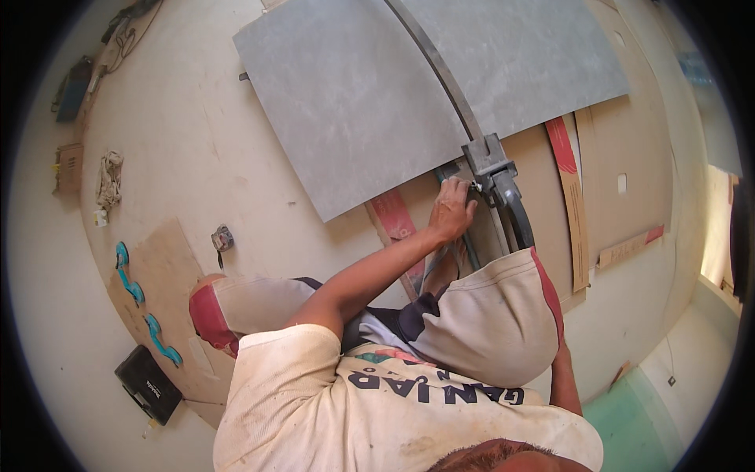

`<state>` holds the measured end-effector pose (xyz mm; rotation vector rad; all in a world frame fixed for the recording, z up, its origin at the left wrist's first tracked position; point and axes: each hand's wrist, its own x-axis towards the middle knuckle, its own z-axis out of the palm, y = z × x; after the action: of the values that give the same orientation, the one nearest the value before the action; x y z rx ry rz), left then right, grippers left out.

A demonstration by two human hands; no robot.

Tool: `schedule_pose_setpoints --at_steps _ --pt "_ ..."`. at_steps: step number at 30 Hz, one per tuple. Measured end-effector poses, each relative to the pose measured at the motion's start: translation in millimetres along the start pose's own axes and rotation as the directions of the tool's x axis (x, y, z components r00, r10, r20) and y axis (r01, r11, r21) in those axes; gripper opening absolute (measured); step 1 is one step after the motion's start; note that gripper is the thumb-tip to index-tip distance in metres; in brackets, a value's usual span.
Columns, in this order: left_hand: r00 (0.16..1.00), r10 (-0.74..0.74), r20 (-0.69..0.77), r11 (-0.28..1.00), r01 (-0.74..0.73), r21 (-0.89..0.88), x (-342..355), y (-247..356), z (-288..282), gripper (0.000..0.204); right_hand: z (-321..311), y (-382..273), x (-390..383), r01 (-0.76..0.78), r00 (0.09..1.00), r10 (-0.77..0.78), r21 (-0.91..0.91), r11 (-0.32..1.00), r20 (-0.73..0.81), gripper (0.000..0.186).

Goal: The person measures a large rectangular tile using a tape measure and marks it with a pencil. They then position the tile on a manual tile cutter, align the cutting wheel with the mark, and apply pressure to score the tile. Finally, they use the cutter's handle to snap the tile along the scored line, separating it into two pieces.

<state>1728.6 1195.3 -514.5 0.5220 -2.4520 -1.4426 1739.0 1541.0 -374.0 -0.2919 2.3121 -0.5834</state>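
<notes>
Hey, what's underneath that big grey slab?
Red-and-brown cardboard strips poke out from beneath the near edge of the grey slab. Anything farther under is covered, so it can't be seen.

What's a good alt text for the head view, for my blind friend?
A person's left hand is beside the dark fitting on a metal rail crossing a large grey slab; the right hand is hidden.

Left arm [373,269] stretched forward, left grip [451,211] curled — right grip hidden.
</notes>
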Motion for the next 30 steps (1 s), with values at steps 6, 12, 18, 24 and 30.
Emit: schedule_pose_setpoints --at_steps 6,12,18,24,30 --pt "0.995 -0.047 -0.083 0.999 0.044 -0.032 -12 -4 16 0.038 -18 -80 -14 -0.068 0.988 0.103 0.276 0.959 -0.112 0.029" --pt "0.992 0.001 -0.128 0.996 0.011 0.092 -1 -8 16 0.032 -47 -134 -6 -0.118 0.993 0.120 0.112 0.987 -0.015 0.029" --pt "0.973 -0.007 -0.233 0.997 0.024 0.073 9 8 9 0.022 -60 -171 14 -0.115 0.992 0.105 0.171 0.978 0.069 0.038" --pt "0.972 0.023 -0.232 0.994 0.003 0.111 18 1 3 0.018 -65 -158 23 0.003 0.992 -0.025 0.172 0.985 0.123 0.049" --pt "0.983 0.045 -0.176 0.990 -0.021 0.140 21 -5 -1 0.018 -59 -130 24 -0.020 0.994 -0.005 0.232 0.973 0.110 0.046"
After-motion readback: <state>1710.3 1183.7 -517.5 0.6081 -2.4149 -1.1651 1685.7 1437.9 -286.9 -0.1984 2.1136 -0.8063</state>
